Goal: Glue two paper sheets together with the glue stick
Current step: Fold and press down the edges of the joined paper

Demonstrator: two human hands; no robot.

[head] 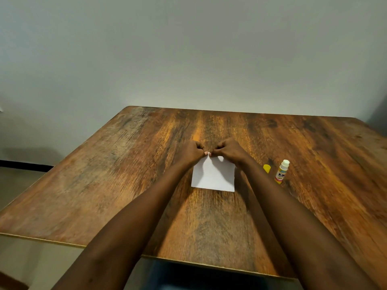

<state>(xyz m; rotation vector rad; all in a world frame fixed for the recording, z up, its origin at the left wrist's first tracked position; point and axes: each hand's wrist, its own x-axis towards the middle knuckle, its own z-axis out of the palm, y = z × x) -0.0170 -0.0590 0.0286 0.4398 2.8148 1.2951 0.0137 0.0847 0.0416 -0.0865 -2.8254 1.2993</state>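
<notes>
A white paper sheet (pixel 212 177) lies flat in the middle of the wooden table (pixel 125 185). Only one sheet surface shows; a second sheet cannot be told apart. My left hand (pixel 191 152) and my right hand (pixel 229 151) meet at the paper's far edge, thumbs touching, fingers curled and pinching that edge. The hands hide the far corners. The glue stick (pixel 282 172) stands upright to the right of the paper, uncapped, with its white tip showing. Its yellow cap (pixel 267 168) lies on the table between the paper and the stick.
The table's near edge (pixel 209 266) runs across the bottom of the view. A plain pale wall (pixel 188 59) rises right behind the far edge. Bare floor shows at the left, below the table's left edge.
</notes>
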